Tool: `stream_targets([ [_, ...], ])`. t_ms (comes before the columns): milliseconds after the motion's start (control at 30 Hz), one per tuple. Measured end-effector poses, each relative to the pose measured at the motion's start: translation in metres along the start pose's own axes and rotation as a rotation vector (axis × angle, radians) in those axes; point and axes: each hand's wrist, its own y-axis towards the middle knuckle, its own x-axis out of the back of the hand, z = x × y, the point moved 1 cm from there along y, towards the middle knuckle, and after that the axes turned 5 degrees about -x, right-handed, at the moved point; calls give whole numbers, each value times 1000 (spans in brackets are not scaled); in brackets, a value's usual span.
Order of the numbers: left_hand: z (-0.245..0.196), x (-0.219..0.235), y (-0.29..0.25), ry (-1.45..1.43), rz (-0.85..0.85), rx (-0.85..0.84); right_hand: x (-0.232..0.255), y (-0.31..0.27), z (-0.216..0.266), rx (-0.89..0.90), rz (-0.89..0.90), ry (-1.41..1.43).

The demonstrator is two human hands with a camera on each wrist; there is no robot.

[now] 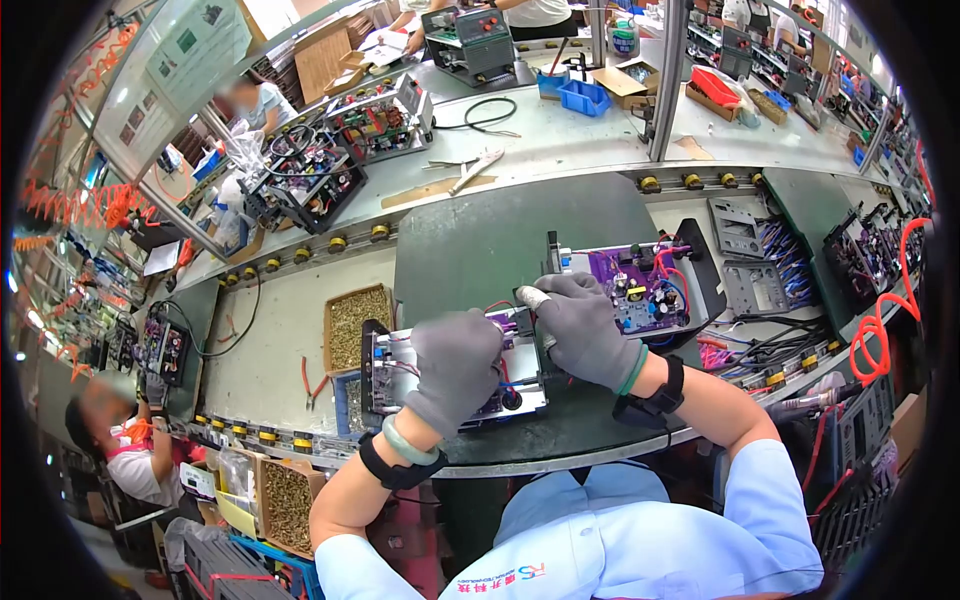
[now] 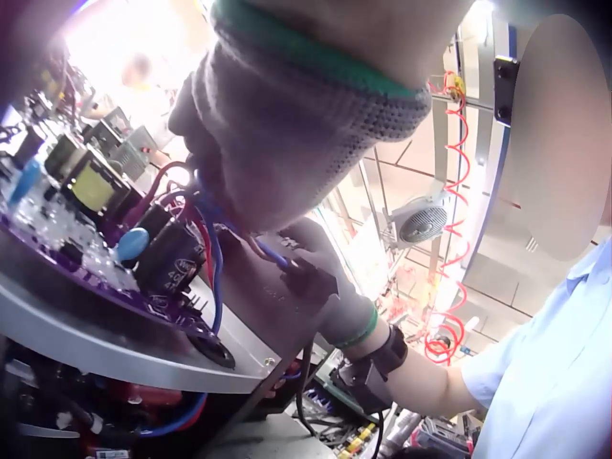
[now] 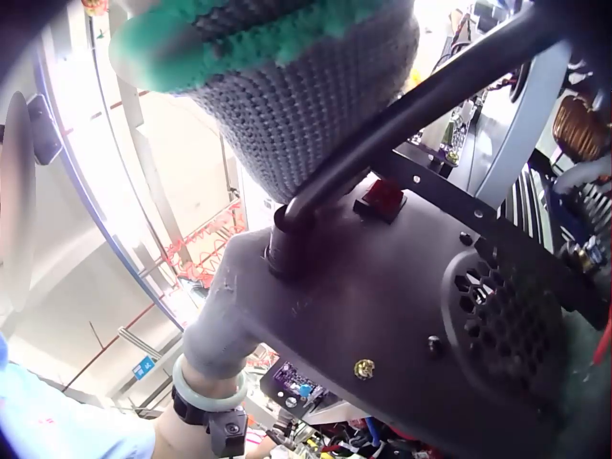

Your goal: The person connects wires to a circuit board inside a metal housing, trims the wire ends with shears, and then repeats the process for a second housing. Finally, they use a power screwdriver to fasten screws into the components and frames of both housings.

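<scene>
My left gloved hand point(image 1: 455, 370) is over an opened unit with a purple board and a metal plate point(image 1: 522, 366). In the left wrist view, blue, red and brown wires point(image 2: 216, 239) run up under that glove point(image 2: 277, 124), whose fingers curl in on them. My right gloved hand point(image 1: 585, 335) is at the unit's black end panel, thumb and fingers bent together. The right wrist view shows the panel point(image 3: 354, 306), its red switch point(image 3: 384, 199) and a thick black cable point(image 3: 382, 124) passing through it, with the glove point(image 3: 296, 105) against the cable. Its fingertips are hidden there.
A second opened unit point(image 1: 640, 290) stands right of my right hand. Left are a carton of small fasteners point(image 1: 358, 322), a blue bin point(image 1: 349, 402) and red-handled pliers point(image 1: 314, 384). Grey panels point(image 1: 755, 288) and black cables point(image 1: 785, 345) lie at the right.
</scene>
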Motion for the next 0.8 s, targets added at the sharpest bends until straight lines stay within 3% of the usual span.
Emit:
stream_targets([
  [133, 5, -8, 12, -112, -76, -140, -2, 5, 5, 16, -49, 12],
  [267, -1, -7, 10, -68, -32, -126, -8, 5, 3, -23, -45, 42],
  [333, -3, -5, 8, -30, -69, -83, -4, 4, 2, 10, -129, 137],
  [400, -13, -1, -4, -13, -126, 1, -5, 2, 2, -81, 131, 76],
  [433, -13, -9, -7, -76, -378, -124, -3, -3, -4, -8, -36, 156],
  [467, -13, -12, -15, -25, -407, -168, 6, -10, -15, 96, -198, 234],
  [533, -23, -7, -20, -115, -301, -47, 57, -27, -33, -17, -232, 172],
  [567, -32, 3, -10, -140, -300, -91, 74, -32, -39, -38, -210, 215],
  [600, -39, 12, -5, -143, -250, -160, 94, -37, -62, -3, -314, 154],
  [633, -46, 18, -3, -137, -202, -213, 111, -49, -91, -256, -244, 16],
  [667, -51, 22, -1, -138, -204, -224, 103, -59, -155, -207, -502, -101],
  [700, -54, 22, 0, -200, -78, -167, 142, -73, -162, -412, -550, 282],
  [733, -57, 21, -1, -261, 53, -104, 161, -89, -204, -401, -555, -215],
  [767, -53, 8, -6, -243, 142, -30, 165, -116, -252, -781, -321, -296],
  [800, -57, 2, -8, -241, 145, -23, 184, -138, -269, -987, 26, -351],
])
